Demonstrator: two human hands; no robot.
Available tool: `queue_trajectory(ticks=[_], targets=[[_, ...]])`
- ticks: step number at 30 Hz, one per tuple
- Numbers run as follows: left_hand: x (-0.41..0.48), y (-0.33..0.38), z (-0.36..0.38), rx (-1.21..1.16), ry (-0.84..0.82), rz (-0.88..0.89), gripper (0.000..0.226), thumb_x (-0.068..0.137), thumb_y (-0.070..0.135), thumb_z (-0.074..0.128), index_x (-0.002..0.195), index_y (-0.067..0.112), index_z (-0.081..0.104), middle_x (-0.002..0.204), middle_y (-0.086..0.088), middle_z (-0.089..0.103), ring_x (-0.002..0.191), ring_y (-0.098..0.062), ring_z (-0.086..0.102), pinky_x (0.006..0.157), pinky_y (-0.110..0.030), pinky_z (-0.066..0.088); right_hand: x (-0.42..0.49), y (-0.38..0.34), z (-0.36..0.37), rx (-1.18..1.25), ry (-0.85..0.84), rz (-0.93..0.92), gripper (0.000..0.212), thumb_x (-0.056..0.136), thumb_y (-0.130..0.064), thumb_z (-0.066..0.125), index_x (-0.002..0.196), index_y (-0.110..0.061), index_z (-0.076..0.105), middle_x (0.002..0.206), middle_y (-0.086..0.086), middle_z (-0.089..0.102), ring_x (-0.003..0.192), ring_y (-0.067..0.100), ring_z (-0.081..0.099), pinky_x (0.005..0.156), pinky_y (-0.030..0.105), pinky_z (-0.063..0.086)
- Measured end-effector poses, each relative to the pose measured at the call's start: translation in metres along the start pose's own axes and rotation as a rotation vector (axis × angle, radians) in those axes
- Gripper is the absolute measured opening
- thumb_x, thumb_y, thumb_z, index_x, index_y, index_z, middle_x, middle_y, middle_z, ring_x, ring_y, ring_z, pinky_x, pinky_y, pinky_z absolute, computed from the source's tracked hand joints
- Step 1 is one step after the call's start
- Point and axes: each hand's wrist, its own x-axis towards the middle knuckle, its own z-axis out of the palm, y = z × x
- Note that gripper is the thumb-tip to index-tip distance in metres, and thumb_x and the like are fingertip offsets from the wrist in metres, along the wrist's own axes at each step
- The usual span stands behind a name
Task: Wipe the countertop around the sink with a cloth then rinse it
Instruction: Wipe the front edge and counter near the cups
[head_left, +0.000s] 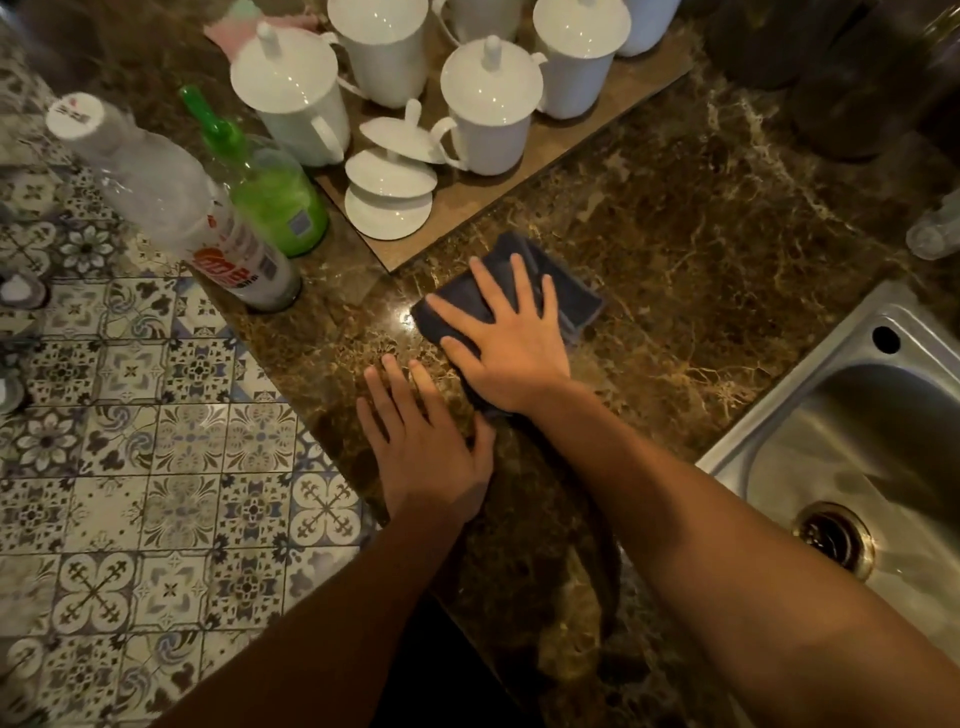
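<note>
A dark grey folded cloth (563, 291) lies flat on the brown marble countertop (701, 270), left of the steel sink (841, 415). My right hand (506, 338) presses down on the cloth with fingers spread. Palm down, my left hand (423, 441) rests flat on the bare counter near its front left edge, just beside the cloth's near corner, holding nothing.
A clear spray bottle (171, 202) and a green bottle (265, 182) stand at the counter's left edge. Behind the cloth, several white lidded mugs (488, 109) and loose lids (387, 192) sit on a tan board (561, 135). Patterned tile floor (156, 467) lies to the left.
</note>
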Motion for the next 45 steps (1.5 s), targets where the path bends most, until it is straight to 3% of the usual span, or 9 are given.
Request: queue_trajectory(ticks=[9,15,18,21,27,30,38,41,45], targets=[[0.000,0.002,0.002,0.003,0.025,-0.023,0.090,0.092,0.061,0.028,0.157,0.000,0.019,0.165,-0.025,0.013,0.154,-0.041,0.007,0.122,-0.058,0.012,0.047,0.028,-0.013,-0.029,0.079,0.014,0.052,0.100,-0.062,0.024,0.151,-0.054,0.027,0.169,-0.001,0.014,0.154,0.038,0.005,0.123,0.058,0.005],[0.001,0.001,0.002,-0.002,0.018,-0.024,0.090,0.093,0.062,0.028,0.157,-0.001,0.019,0.164,-0.026,0.013,0.154,-0.042,0.006,0.122,-0.059,0.012,0.064,0.112,-0.041,0.058,0.074,0.502,0.056,0.099,-0.066,0.019,0.153,-0.056,0.014,0.170,0.005,-0.003,0.154,0.039,-0.007,0.124,0.057,-0.002],[0.002,0.001,0.003,-0.003,0.014,-0.025,0.090,0.092,0.060,0.031,0.156,-0.003,0.020,0.163,-0.028,0.015,0.153,-0.044,0.009,0.121,-0.061,0.013,0.058,0.128,-0.045,0.082,0.051,0.589,0.058,0.099,-0.067,0.018,0.154,-0.055,0.010,0.170,0.005,-0.004,0.154,0.039,-0.009,0.123,0.058,-0.003],[0.004,0.003,0.002,0.002,-0.002,-0.023,0.090,0.091,0.058,0.034,0.156,-0.003,0.019,0.163,-0.030,0.014,0.152,-0.046,0.008,0.121,-0.062,0.011,0.031,0.105,-0.032,0.036,0.074,0.495,0.058,0.100,-0.066,0.021,0.155,-0.053,0.010,0.170,0.006,-0.002,0.154,0.039,-0.007,0.123,0.058,-0.002],[0.005,0.007,-0.001,0.037,-0.033,-0.026,0.088,0.090,0.053,0.038,0.155,-0.004,0.023,0.162,-0.032,0.015,0.151,-0.050,0.010,0.118,-0.066,0.011,-0.020,0.111,-0.020,-0.122,0.017,-0.161,0.053,0.102,-0.064,0.026,0.153,-0.055,0.018,0.170,0.001,0.008,0.156,0.035,0.000,0.123,0.059,0.007],[0.008,0.009,-0.002,0.043,-0.048,0.002,0.086,0.089,0.051,0.035,0.154,-0.005,0.026,0.161,-0.033,0.016,0.149,-0.052,0.010,0.117,-0.069,0.011,0.006,0.139,-0.033,-0.124,-0.023,-0.335,0.050,0.104,-0.061,0.028,0.153,-0.055,0.020,0.169,-0.003,0.009,0.156,0.029,-0.002,0.125,0.053,0.004],[0.022,0.019,-0.008,0.023,-0.072,0.002,0.085,0.088,0.054,0.032,0.153,-0.002,0.030,0.160,-0.029,0.021,0.148,-0.052,0.013,0.114,-0.073,0.012,0.079,0.200,-0.066,-0.028,0.016,0.077,0.052,0.101,-0.066,0.021,0.152,-0.058,0.017,0.169,-0.007,0.008,0.156,0.026,-0.001,0.125,0.051,0.003],[0.048,0.054,-0.015,-0.020,-0.058,0.151,0.079,0.091,0.061,0.033,0.151,0.010,0.038,0.160,-0.022,0.027,0.148,-0.049,0.017,0.116,-0.071,0.013,0.087,0.240,-0.081,0.008,0.028,0.240,0.054,0.100,-0.066,0.021,0.153,-0.057,0.016,0.170,-0.006,0.007,0.156,0.028,0.000,0.125,0.051,0.001],[0.084,0.104,-0.016,-0.028,-0.110,0.127,0.084,0.087,0.068,0.026,0.156,0.020,0.027,0.166,-0.015,0.015,0.152,-0.045,0.005,0.117,-0.070,0.003,0.077,0.294,-0.097,0.025,0.026,0.478,0.055,0.099,-0.067,0.021,0.153,-0.057,0.013,0.170,-0.005,0.003,0.156,0.029,-0.003,0.125,0.052,0.000]])
